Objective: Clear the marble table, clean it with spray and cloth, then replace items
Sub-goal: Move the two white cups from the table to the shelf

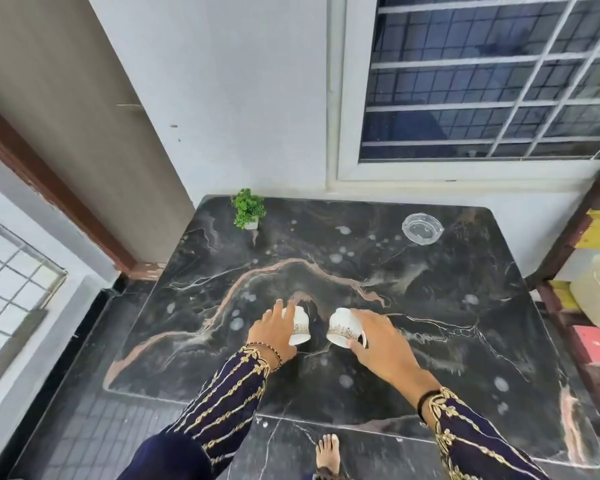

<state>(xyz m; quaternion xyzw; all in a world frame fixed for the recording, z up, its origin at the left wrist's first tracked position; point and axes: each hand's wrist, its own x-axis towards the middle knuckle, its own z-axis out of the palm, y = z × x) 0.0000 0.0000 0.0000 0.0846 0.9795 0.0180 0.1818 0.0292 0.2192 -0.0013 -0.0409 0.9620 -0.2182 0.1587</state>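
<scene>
Head view: we are looking down on the marble table, which is standing against a wall under a barred window.
Left hand: we are seeing the left hand wrapping its curled fingers round the left cup and gripping it from the outer side.
Right hand: the right hand is gripping the right cup in the same way, with its fingers curling over the cup's top and its thumb lying beside the handle.
Cups: both white, gold-banded cups are sitting near the middle of the tabletop, just beside each other but apart and tilting. We are not able to tell whether they are touching the marble.
Plant: a small green plant in a white pot is standing at the far left corner.
Ashtray: a glass ashtray is lying near the far right corner.
Surface: pale spots are showing all across the dark tabletop.
Below: a bare foot is showing beneath the near edge.
</scene>
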